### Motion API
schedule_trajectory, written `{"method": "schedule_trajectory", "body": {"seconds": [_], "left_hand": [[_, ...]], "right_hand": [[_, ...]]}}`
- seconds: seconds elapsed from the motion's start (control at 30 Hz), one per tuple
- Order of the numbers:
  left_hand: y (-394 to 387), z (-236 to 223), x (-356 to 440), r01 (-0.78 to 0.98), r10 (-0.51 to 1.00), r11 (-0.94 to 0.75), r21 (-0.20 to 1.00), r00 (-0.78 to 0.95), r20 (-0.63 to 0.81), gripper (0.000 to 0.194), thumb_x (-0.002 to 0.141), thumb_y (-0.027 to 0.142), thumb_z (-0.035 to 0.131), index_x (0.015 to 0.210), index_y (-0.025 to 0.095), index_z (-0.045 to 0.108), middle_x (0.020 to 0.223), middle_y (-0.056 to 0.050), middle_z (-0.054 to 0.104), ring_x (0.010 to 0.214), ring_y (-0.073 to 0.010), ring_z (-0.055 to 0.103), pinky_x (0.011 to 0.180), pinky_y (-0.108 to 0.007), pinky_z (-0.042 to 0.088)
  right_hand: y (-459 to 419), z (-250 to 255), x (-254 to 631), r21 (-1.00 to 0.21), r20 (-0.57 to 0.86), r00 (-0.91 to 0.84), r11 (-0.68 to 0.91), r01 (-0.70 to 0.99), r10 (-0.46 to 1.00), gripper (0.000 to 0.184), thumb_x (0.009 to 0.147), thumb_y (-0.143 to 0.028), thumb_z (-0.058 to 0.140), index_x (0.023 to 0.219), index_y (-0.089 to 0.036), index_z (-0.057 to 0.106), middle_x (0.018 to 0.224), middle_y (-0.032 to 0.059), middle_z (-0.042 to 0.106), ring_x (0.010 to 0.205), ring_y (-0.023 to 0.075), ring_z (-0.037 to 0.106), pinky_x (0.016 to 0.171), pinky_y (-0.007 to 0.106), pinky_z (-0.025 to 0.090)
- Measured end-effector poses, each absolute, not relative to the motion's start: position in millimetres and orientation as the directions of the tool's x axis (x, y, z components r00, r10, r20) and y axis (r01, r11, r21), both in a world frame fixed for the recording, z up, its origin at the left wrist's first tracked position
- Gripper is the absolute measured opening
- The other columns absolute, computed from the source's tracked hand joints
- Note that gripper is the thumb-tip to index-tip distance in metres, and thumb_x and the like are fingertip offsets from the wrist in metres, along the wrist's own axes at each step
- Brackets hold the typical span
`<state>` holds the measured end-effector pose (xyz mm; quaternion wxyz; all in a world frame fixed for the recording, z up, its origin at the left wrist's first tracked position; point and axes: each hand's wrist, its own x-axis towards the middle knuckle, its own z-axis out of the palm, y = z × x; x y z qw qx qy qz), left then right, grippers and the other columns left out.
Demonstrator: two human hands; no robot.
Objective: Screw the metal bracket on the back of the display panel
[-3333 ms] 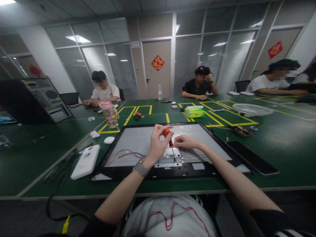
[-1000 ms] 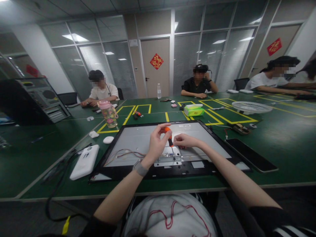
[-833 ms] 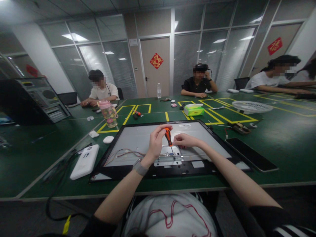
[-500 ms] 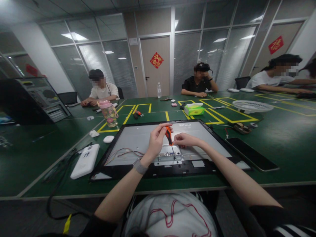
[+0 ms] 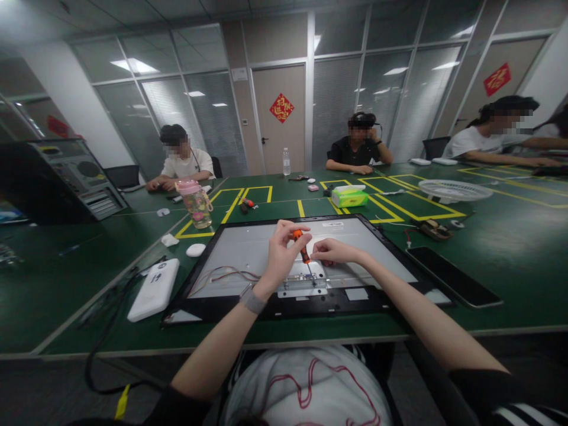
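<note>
In the head view, my left hand (image 5: 284,251) is closed round the handle of an orange-and-black screwdriver (image 5: 302,251). The screwdriver tilts, its thin shaft running down to a metal bracket (image 5: 290,286) near the front of a flat display panel (image 5: 235,251). My right hand (image 5: 332,252) is closed just right of the handle's lower end, its fingertips pinched by the tool. Whether those fingers touch the screwdriver or pinch something small I cannot tell. The panel lies flat, grey inside a black frame, with thin wires (image 5: 222,271) loose on its left part.
A white power-bank-like box (image 5: 154,290) lies left of the panel, a black phone (image 5: 452,276) right. Beyond stand a pink-lidded bottle (image 5: 195,204), a tissue pack (image 5: 349,196) and a white fan grille (image 5: 455,190). A computer case (image 5: 66,177) stands far left. Several people sit across the table.
The screwdriver's handle has tipped slightly to the left, and my left thumb and fingers have shifted round it. My right hand stays nearly where it was.
</note>
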<state>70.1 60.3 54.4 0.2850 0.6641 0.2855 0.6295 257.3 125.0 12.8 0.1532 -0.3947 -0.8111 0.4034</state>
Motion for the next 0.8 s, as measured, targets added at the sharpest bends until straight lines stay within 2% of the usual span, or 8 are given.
{"method": "schedule_trajectory", "body": {"seconds": [0.1,0.17,0.23,0.37,0.5,0.57,0.63,0.8], "left_hand": [[61.0,53.9,68.6,-0.08,0.748,-0.65,0.756,0.113,0.654,0.028,0.089,0.027,0.043,0.095,0.017,0.069,0.099,-0.006,0.056,0.087,-0.0148,0.056,0.078,-0.027,0.045],[60.5,54.5,68.5,-0.126,0.758,-0.622,0.773,0.149,0.635,0.032,0.09,0.025,0.039,0.102,0.017,0.067,0.099,-0.007,0.06,0.086,-0.0152,0.059,0.08,-0.028,0.045],[59.4,55.6,69.4,-0.089,0.76,-0.628,0.773,0.143,0.634,0.027,0.088,0.027,0.046,0.103,0.017,0.066,0.091,-0.005,0.06,0.081,-0.0139,0.059,0.077,-0.026,0.045],[58.1,56.3,71.1,0.031,0.733,-0.68,0.733,0.062,0.678,0.017,0.08,0.027,0.062,0.092,0.018,0.07,0.082,-0.002,0.052,0.074,-0.0107,0.053,0.067,-0.021,0.043],[60.4,54.1,70.2,-0.029,0.747,-0.658,0.752,0.1,0.658,0.026,0.087,0.026,0.048,0.101,0.018,0.068,0.093,-0.005,0.057,0.089,-0.0146,0.055,0.079,-0.025,0.044],[61.4,53.6,69.8,-0.078,0.771,-0.615,0.785,0.147,0.619,0.031,0.089,0.024,0.042,0.109,0.017,0.065,0.094,-0.006,0.061,0.088,-0.0151,0.057,0.081,-0.028,0.045],[61.4,54.2,70.0,-0.078,0.786,-0.591,0.803,0.166,0.595,0.031,0.088,0.025,0.044,0.111,0.017,0.064,0.088,-0.005,0.062,0.081,-0.0138,0.058,0.078,-0.027,0.045],[59.7,56.4,71.5,0.028,0.759,-0.647,0.762,0.111,0.641,0.019,0.08,0.025,0.06,0.096,0.019,0.068,0.084,-0.001,0.053,0.074,-0.0099,0.053,0.068,-0.021,0.043]], "right_hand": [[125.7,11.9,257.1,-0.773,-0.072,-0.632,0.357,0.524,0.772,0.04,0.075,-0.055,0.055,0.07,-0.016,0.051,0.052,-0.0043,0.047,0.047,0.0088,0.046,0.043,0.02,0.035],[125.9,11.7,256.7,-0.774,-0.068,-0.632,0.359,0.521,0.772,0.04,0.075,-0.055,0.055,0.068,-0.016,0.05,0.052,-0.0042,0.047,0.047,0.0086,0.046,0.043,0.02,0.036],[125.4,12.4,256.3,-0.774,-0.071,-0.633,0.357,0.522,0.771,0.04,0.075,-0.055,0.055,0.069,-0.016,0.05,0.053,-0.004,0.047,0.047,0.0086,0.046,0.043,0.02,0.035],[124.3,14.3,256.4,-0.769,-0.071,-0.638,0.365,0.525,0.767,0.039,0.075,-0.054,0.055,0.071,-0.016,0.052,0.053,-0.0039,0.048,0.046,0.0088,0.046,0.042,0.02,0.035],[125.8,12.7,257.1,-0.768,-0.053,-0.648,0.383,0.512,0.76,0.039,0.076,-0.054,0.055,0.07,-0.015,0.052,0.054,-0.0036,0.048,0.046,0.0087,0.046,0.044,0.02,0.036],[126.8,11.2,257.4,-0.772,-0.057,-0.646,0.376,0.512,0.761,0.039,0.075,-0.054,0.055,0.07,-0.016,0.051,0.054,-0.0036,0.049,0.047,0.0089,0.047,0.045,0.021,0.037],[127.4,10.5,257.6,-0.776,-0.065,-0.642,0.366,0.513,0.764,0.039,0.075,-0.054,0.055,0.07,-0.016,0.051,0.055,-0.0038,0.049,0.047,0.009,0.047,0.045,0.021,0.037],[127.2,11.4,257.2,-0.777,-0.053,-0.644,0.373,0.506,0.763,0.039,0.075,-0.054,0.056,0.07,-0.016,0.051,0.053,-0.004,0.048,0.046,0.0086,0.046,0.044,0.021,0.036]]}}
